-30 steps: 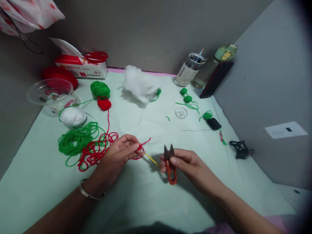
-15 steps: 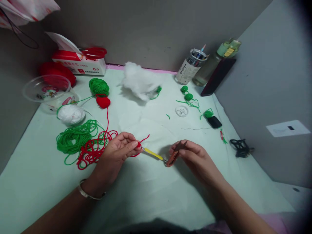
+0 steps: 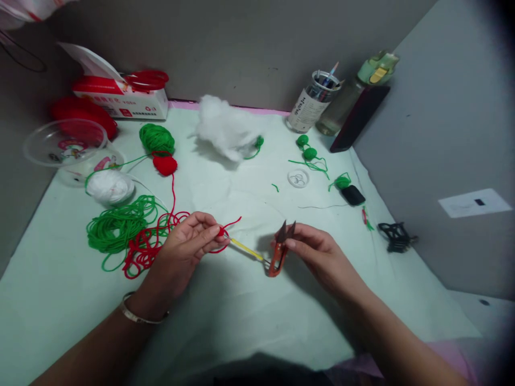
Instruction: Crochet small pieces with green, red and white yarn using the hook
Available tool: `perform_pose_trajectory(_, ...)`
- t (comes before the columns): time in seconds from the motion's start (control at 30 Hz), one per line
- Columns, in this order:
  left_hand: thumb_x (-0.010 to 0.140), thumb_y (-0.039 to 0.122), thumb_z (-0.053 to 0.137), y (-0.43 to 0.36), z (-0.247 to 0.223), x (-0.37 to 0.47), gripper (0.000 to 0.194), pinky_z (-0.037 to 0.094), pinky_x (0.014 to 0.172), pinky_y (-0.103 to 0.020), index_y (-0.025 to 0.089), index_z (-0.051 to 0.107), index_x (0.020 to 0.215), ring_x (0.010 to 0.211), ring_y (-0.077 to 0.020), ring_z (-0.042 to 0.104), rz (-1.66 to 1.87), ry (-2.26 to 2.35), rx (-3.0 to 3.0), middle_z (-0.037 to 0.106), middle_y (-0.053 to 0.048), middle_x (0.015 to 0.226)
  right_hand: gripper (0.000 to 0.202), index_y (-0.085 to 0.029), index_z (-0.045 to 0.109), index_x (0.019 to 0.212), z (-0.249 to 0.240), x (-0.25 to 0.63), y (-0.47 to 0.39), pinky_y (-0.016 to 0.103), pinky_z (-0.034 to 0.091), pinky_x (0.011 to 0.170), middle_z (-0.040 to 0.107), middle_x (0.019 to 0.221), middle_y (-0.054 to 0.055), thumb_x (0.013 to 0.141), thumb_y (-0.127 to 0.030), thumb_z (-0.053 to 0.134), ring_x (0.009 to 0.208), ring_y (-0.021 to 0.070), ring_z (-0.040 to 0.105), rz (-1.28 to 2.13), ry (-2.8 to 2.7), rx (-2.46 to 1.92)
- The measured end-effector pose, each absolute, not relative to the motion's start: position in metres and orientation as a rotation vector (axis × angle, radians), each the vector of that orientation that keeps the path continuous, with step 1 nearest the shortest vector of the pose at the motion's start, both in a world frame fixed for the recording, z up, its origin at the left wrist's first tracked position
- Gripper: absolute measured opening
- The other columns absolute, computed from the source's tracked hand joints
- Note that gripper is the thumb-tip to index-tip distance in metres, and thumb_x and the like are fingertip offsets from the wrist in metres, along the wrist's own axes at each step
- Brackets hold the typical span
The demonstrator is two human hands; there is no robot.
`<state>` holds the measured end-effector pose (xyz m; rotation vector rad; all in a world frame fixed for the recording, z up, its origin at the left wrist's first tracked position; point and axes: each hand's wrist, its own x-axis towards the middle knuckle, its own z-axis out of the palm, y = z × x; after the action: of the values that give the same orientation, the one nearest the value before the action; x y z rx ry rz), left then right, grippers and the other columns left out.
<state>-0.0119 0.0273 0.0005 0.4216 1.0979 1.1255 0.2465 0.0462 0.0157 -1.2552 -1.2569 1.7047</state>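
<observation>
Between the thumb and fingers of my left hand (image 3: 195, 236) is a small piece of red crochet work (image 3: 221, 231), with a short red yarn tail sticking out to the right. A yellow-handled crochet hook (image 3: 247, 250) reaches from that piece toward my right hand. My right hand (image 3: 311, 246) holds orange thread snips (image 3: 277, 259), their two dark blades apart and pointing up and away. The hook's far end meets the snips' lower end; whether they are joined I cannot tell. Loose red yarn (image 3: 142, 252) lies beside my left wrist, next to a coil of green yarn (image 3: 116, 228).
At the back stand a tissue box (image 3: 132, 104) with red scissors on top, white stuffing (image 3: 225, 128), a pen jar (image 3: 308, 107) and a bottle (image 3: 346, 99). Left are a clear tub (image 3: 66, 145) and white yarn (image 3: 110, 186). Right lie green crocheted balls (image 3: 309, 154) and a black clip (image 3: 396, 237).
The snips have turned in my right hand, so the blades now point more upright and show apart. The whole view has shifted slightly. My left hand keeps its hold on the red piece.
</observation>
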Motion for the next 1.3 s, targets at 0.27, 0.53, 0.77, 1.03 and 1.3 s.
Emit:
perform_pose_trajectory(0.27, 0.075, 0.026, 0.091, 0.029, 0.003, -0.015, 0.030, 0.061, 0.079, -0.026, 0.017, 0.065, 0.086, 0.074, -0.0152, 0.075, 1.170, 1.147, 0.468, 0.074, 0.000, 0.075, 0.016, -0.020, 0.078, 0.098, 0.026, 0.242, 0.037, 0.038, 0.060, 0.085, 0.079, 0.088, 0.006, 0.098, -0.031, 0.067, 0.084, 0.0206, 0.074, 1.566, -1.453, -1.218)
perform_pose_trajectory(0.53, 0.075, 0.025, 0.091, 0.029, 0.006, -0.014, 0.028, 0.060, 0.071, -0.022, 0.017, 0.066, 0.086, 0.069, -0.0141, 0.074, 1.141, 1.135, 0.474, 0.073, 0.001, 0.072, 0.017, -0.020, 0.077, 0.094, 0.030, 0.235, 0.039, 0.026, 0.052, 0.060, 0.072, 0.078, 0.002, 0.096, -0.036, 0.070, 0.062, 0.0116, 0.060, 1.645, -1.411, -1.239)
perform_pose_trajectory(0.77, 0.070, 0.029, 0.094, 0.032, 0.007, -0.020, 0.036, 0.060, 0.070, -0.021, 0.018, 0.064, 0.087, 0.069, -0.0146, 0.074, 1.120, 1.154, 0.472, 0.073, 0.000, 0.072, 0.013, -0.022, 0.080, 0.091, 0.019, 0.237, 0.042, 0.027, 0.054, 0.069, 0.074, 0.078, 0.002, 0.090, -0.035, 0.077, 0.070, 0.0137, 0.064, 1.545, -1.314, -1.249)
perform_pose_trajectory(1.03, 0.071, 0.028, 0.094, 0.034, 0.009, -0.023, 0.032, 0.060, 0.073, -0.018, 0.018, 0.067, 0.084, 0.070, -0.0124, 0.075, 1.185, 1.118, 0.461, 0.071, 0.002, 0.071, 0.018, -0.024, 0.079, 0.090, 0.013, 0.242, 0.048, 0.030, 0.053, 0.069, 0.072, 0.078, 0.001, 0.086, -0.042, 0.081, 0.066, 0.0138, 0.060, 1.602, -1.163, -1.180)
perform_pose_trajectory(1.3, 0.074, 0.024, 0.092, 0.034, 0.010, -0.030, 0.021, 0.061, 0.075, -0.015, 0.021, 0.072, 0.080, 0.072, -0.0105, 0.074, 1.311, 1.095, 0.500, 0.071, 0.004, 0.077, 0.020, -0.027, 0.076, 0.089, 0.012, 0.243, 0.050, 0.036, 0.059, 0.074, 0.075, 0.085, 0.002, 0.086, -0.046, 0.079, 0.071, 0.0170, 0.065, 1.485, -1.083, -1.216)
